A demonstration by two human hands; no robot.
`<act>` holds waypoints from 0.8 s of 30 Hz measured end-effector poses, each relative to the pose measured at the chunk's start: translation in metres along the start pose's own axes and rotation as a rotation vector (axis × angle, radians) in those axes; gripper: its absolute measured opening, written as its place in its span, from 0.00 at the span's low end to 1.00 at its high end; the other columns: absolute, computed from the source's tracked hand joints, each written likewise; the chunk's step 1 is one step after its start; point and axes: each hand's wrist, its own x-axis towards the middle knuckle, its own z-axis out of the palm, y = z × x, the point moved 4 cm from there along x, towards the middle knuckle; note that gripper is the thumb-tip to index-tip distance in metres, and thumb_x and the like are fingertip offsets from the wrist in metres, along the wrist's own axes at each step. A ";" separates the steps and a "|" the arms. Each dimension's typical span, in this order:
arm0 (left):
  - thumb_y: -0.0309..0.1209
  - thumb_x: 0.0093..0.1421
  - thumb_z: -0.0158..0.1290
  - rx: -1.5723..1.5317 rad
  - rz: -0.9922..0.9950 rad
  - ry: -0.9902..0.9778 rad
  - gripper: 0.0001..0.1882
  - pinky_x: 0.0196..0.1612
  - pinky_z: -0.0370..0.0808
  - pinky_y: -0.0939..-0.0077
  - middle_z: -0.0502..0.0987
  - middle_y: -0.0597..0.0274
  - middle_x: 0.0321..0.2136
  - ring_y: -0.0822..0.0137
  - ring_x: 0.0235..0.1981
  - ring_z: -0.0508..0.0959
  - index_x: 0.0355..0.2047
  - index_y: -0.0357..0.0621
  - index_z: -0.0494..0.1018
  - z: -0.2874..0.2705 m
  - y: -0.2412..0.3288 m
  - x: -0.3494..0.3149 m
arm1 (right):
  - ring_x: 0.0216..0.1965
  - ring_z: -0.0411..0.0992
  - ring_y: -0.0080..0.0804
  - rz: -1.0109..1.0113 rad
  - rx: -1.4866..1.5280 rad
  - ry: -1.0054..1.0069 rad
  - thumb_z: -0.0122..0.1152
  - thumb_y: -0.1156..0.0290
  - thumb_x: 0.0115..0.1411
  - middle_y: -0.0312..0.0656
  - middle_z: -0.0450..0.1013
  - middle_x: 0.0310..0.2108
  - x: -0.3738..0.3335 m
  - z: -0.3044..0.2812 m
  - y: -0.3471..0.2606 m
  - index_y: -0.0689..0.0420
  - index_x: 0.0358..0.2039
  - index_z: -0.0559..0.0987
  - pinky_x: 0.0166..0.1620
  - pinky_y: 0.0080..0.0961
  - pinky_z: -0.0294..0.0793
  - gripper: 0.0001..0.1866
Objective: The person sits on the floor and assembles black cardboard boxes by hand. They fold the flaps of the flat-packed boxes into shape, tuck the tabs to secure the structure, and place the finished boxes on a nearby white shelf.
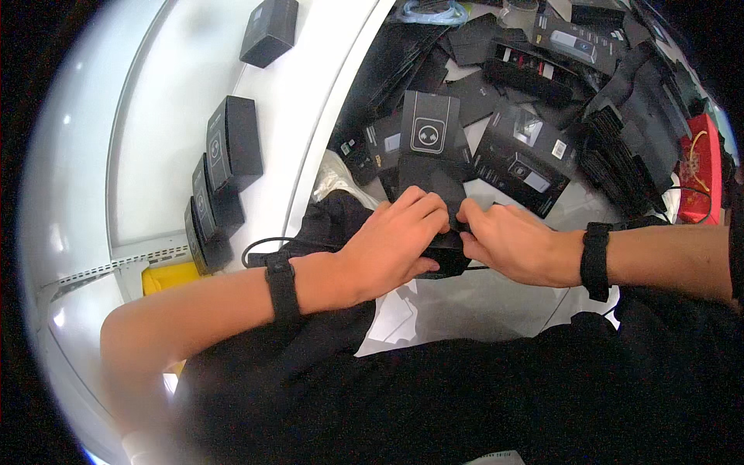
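Observation:
Low in front of my body, both hands grip a partly folded black cardboard box [425, 177] from its two sides. My left hand [399, 242] curls over its left side, the thumb below and the fingers on top. On the other side, my right hand [515, 242] pinches the box edge, its fingertips close to those of the left. A panel with a printed outline icon [428, 133] sticks up beyond my hands; whether it belongs to the held box I cannot tell. My palms hide much of the box. Each wrist wears a black strap.
Flattened black cartons [527, 159] lie heaped beyond my hands. On the white shelf [291, 116] at left stand several finished-looking black boxes [235, 143]. A red bag [700, 170] is at far right, a yellow bin [167, 277] at lower left. A black cable runs near my hands.

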 end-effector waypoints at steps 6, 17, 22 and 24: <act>0.27 0.46 0.73 -0.030 0.000 -0.022 0.26 0.60 0.72 0.56 0.73 0.51 0.49 0.46 0.55 0.71 0.44 0.37 0.73 0.004 -0.011 -0.004 | 0.31 0.79 0.67 -0.027 -0.022 -0.007 0.55 0.66 0.70 0.61 0.78 0.25 0.007 0.006 -0.001 0.70 0.42 0.67 0.35 0.55 0.81 0.16; 0.25 0.46 0.72 -0.076 -0.005 -0.029 0.23 0.53 0.71 0.58 0.74 0.59 0.47 0.51 0.49 0.71 0.41 0.42 0.74 0.004 -0.022 -0.007 | 0.31 0.79 0.66 -0.001 -0.021 -0.027 0.56 0.67 0.69 0.60 0.78 0.26 0.008 0.007 -0.006 0.70 0.42 0.67 0.35 0.55 0.81 0.17; 0.25 0.47 0.72 -0.130 -0.023 -0.006 0.24 0.53 0.70 0.56 0.76 0.66 0.44 0.55 0.51 0.71 0.44 0.47 0.76 0.000 -0.026 -0.005 | 0.31 0.79 0.67 -0.014 0.007 -0.012 0.56 0.67 0.69 0.61 0.78 0.25 0.009 0.004 -0.007 0.70 0.43 0.67 0.35 0.55 0.81 0.17; 0.25 0.46 0.72 -0.151 -0.068 -0.001 0.25 0.53 0.68 0.57 0.76 0.66 0.43 0.56 0.51 0.71 0.45 0.49 0.76 0.001 -0.027 -0.005 | 0.31 0.79 0.67 -0.010 0.016 -0.013 0.56 0.66 0.69 0.61 0.78 0.25 0.008 0.004 -0.006 0.70 0.43 0.67 0.35 0.55 0.80 0.17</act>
